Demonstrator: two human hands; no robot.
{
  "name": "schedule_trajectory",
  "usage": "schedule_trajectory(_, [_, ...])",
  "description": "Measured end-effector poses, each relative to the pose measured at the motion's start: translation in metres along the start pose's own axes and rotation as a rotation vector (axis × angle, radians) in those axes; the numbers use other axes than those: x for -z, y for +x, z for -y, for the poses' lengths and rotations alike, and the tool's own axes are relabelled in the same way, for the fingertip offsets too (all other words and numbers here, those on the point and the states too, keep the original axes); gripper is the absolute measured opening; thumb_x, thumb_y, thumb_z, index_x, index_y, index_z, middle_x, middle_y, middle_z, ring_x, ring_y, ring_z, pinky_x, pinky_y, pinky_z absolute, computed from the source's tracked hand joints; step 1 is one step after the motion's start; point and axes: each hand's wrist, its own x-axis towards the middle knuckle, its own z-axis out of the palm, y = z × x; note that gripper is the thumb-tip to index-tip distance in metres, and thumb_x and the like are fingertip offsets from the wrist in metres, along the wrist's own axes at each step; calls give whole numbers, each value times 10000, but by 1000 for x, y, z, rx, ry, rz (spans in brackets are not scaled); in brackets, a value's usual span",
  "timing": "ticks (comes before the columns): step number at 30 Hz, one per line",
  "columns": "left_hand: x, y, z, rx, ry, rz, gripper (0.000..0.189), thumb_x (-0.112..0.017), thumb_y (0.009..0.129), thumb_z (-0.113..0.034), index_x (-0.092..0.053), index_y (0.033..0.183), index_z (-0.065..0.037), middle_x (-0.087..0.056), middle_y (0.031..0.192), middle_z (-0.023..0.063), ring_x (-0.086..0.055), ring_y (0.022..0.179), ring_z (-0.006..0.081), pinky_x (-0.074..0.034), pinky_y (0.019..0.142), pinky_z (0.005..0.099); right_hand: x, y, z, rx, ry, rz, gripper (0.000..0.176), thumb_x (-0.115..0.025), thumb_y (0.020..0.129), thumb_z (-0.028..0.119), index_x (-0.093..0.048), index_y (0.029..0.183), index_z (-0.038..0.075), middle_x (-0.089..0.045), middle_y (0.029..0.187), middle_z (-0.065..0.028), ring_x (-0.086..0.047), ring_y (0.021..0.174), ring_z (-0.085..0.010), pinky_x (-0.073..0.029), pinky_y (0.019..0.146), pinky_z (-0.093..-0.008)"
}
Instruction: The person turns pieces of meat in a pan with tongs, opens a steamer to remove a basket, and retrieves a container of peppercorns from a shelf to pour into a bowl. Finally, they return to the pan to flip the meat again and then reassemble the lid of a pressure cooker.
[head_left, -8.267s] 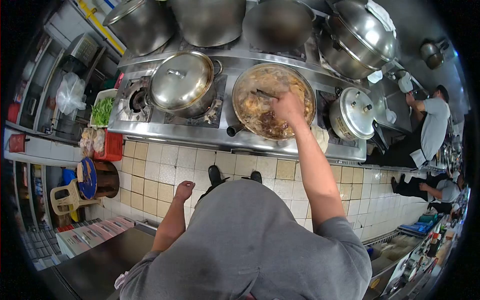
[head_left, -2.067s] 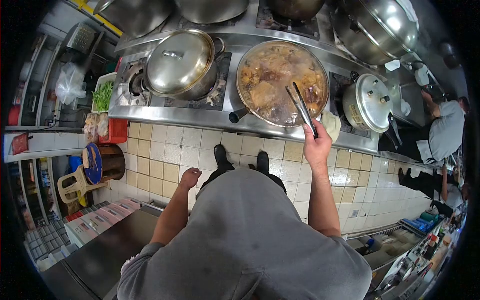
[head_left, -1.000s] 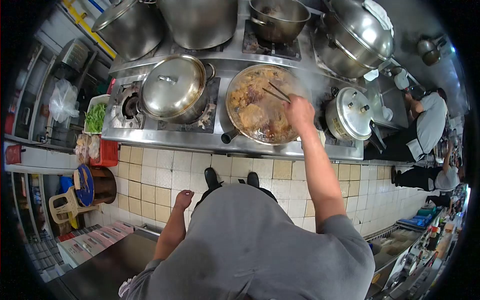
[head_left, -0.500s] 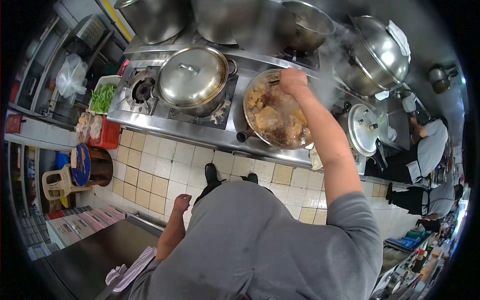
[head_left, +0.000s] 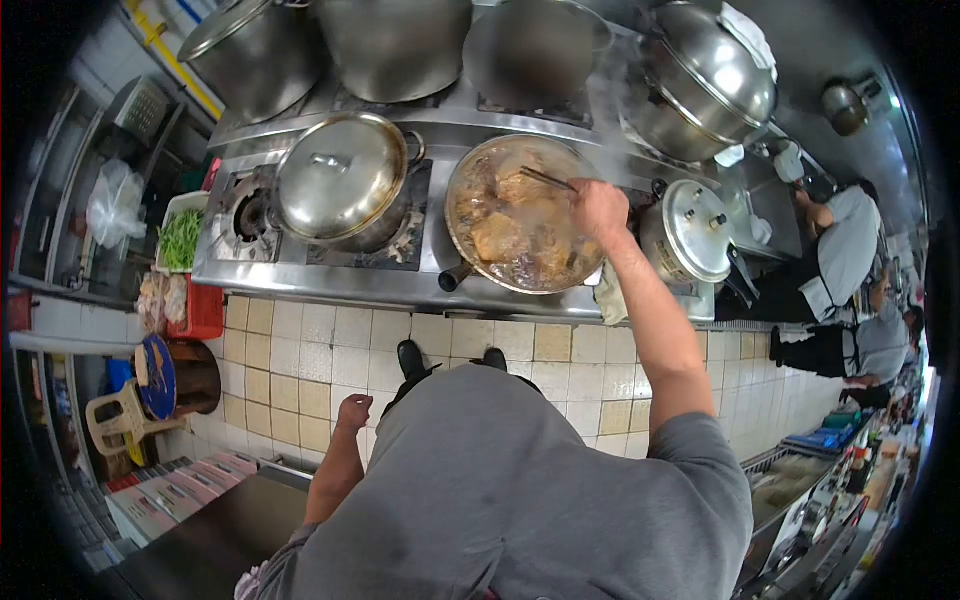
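Brown liquid with pieces of food bubbles and steams in a wide pan (head_left: 462, 238) on the stove. My right hand (head_left: 602, 210) is closed round dark chopsticks (head_left: 545, 179) over the right side of this pan, their tips pointing left over the food. The pan's dark handle (head_left: 455, 277) points down and left. My left hand (head_left: 354, 412) hangs low over the tiled floor, its fingers curled, and I cannot make out anything in it.
A lidded pot (head_left: 340, 180) stands left of the pan, a pressure cooker (head_left: 697, 232) right of it, large pots (head_left: 395, 45) behind. Greens (head_left: 181, 238) sit in a basket at left, near a plastic chair (head_left: 125, 425). Two people (head_left: 848, 240) are at the right.
My right hand has moved from above the pan's upper part to its right side, and the chopsticks now show clearly. The view has shifted a little.
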Motion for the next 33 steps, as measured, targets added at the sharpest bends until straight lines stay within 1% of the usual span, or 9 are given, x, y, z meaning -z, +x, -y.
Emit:
schedule_trajectory(11, [-15, 11, -59, -96, 116, 32, 386, -731, 926, -366, -708, 1128, -37, -684, 712, 69, -637, 575, 152, -494, 480, 317, -8, -89, -38, -118, 155, -185, 228, -689, 897, 319, -766, 1065, 186, -747, 932, -106, -722, 833, -329, -574, 725, -454])
schedule_trajectory(15, [-20, 21, -59, -152, 112, 97, 358, -732, 924, -360, -724, 1096, -46, -679, 709, 71, -634, 569, 153, -499, 486, 321, -11, -112, -51, -105, 147, -241, 171, -704, 869, 275, -754, 971, 147, -733, 851, -110, -712, 788, -335, -566, 690, -464])
schedule_trajectory(18, [-17, 3, -84, -209, 331, 106, 349, -722, 918, -359, -733, 1103, -63, -700, 759, 88, -642, 558, 173, -517, 499, 322, -10, -123, -58, -136, 124, -206, 165, -715, 832, 253, -746, 957, 150, -730, 836, -120, -713, 779, -341, -566, 675, -466])
schedule_trajectory(20, [-13, 37, -57, -421, 473, 191, 318, -679, 936, -339, -724, 1118, -83, -733, 892, 119, -698, 666, 259, -562, 576, 392, 2, -126, -56, -221, 107, -97, 199, -665, 910, 280, -767, 1020, 150, -735, 874, -115, -716, 809, -327, -554, 679, -473])
schedule_trajectory(21, [-4, 96, -11, -1085, 1077, 206, 280, -627, 951, -290, -709, 1137, -97, -727, 1029, 159, -715, 839, 344, -580, 701, 471, -32, -120, -73, -254, 58, -23, 187, -659, 903, 288, -772, 911, 139, -730, 830, -117, -718, 757, -318, -544, 639, -479])
schedule_trajectory(22, [-16, 114, 3, -1040, 1231, 127, 252, -610, 948, -241, -696, 1149, -113, -709, 1081, 191, -692, 938, 378, -565, 775, 505, -42, -119, -78, -248, 66, -54, 168, -687, 845, 282, -761, 815, 134, -726, 792, -121, -715, 716, -317, -536, 608, -481])
schedule_trajectory(24, [-19, 119, -41, -906, 1050, 292, 253, -602, 954, -244, -700, 1145, -111, -710, 1076, 191, -691, 929, 378, -565, 771, 498, -26, -115, -67, -332, 68, 71, 136, -710, 723, 248, -745, 774, 128, -720, 776, -137, -707, 715, -344, -542, 621, -486])
schedule_trajectory(27, [-27, 105, -79, -582, 745, 351, 255, -589, 961, -249, -706, 1139, -108, -712, 1068, 190, -689, 917, 378, -564, 765, 489, 2, -112, -33, -328, 282, -98, 196, -692, 804, 249, -775, 807, 71, -747, 853, -165, -734, 819, -345, -577, 739, -461])
schedule_trajectory(33, [-34, 129, -114, -522, 578, 391, 267, -564, 977, -260, -718, 1128, -102, -714, 1053, 188, -686, 892, 379, -564, 753, 470, -5, -93, 19, -122, 223, -86, 162, -721, 768, 192, -779, 818, 49, -759, 861, -154, -745, 839, -322, -581, 726, -453])
